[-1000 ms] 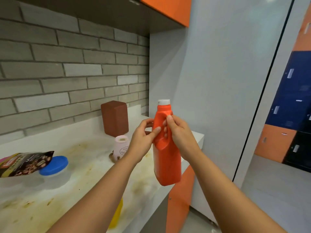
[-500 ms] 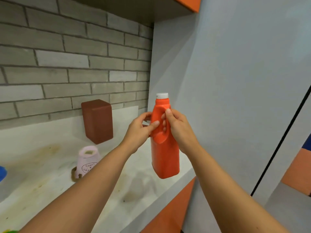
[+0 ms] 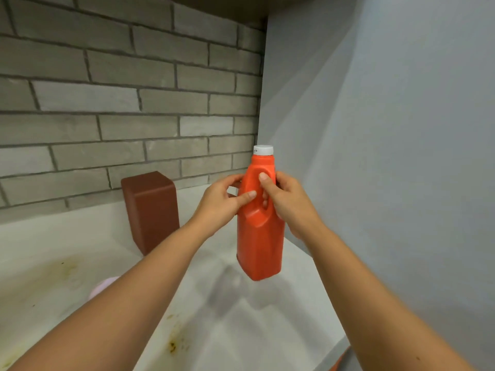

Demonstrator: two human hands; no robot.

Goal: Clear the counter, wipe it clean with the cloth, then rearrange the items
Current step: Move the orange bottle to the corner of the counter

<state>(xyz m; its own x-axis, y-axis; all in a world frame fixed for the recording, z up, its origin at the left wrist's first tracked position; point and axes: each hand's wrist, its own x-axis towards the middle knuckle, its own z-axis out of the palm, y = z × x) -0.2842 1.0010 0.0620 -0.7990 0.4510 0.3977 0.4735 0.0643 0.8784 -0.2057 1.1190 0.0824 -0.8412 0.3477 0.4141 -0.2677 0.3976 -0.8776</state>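
An orange bottle (image 3: 261, 242) with a white cap is held upright above the right end of the white counter (image 3: 241, 317), near the corner. My right hand (image 3: 288, 202) grips its handle, fingers through the handle hole. My left hand (image 3: 223, 202) grips the bottle's left side at the same height, thumb on the front. The bottle's base hangs a little above the counter and casts a shadow on it.
A brown rectangular box (image 3: 151, 212) stands upright against the brick wall. A pink cup (image 3: 103, 286) is mostly hidden behind my left forearm. Yellow-brown stains (image 3: 174, 344) mark the counter. A grey side wall (image 3: 388, 156) closes the right end.
Both hands have carried the bottle from beyond the counter's front edge in over the counter toward the back right corner. The view turned left, and the pink cup slid behind my left arm.
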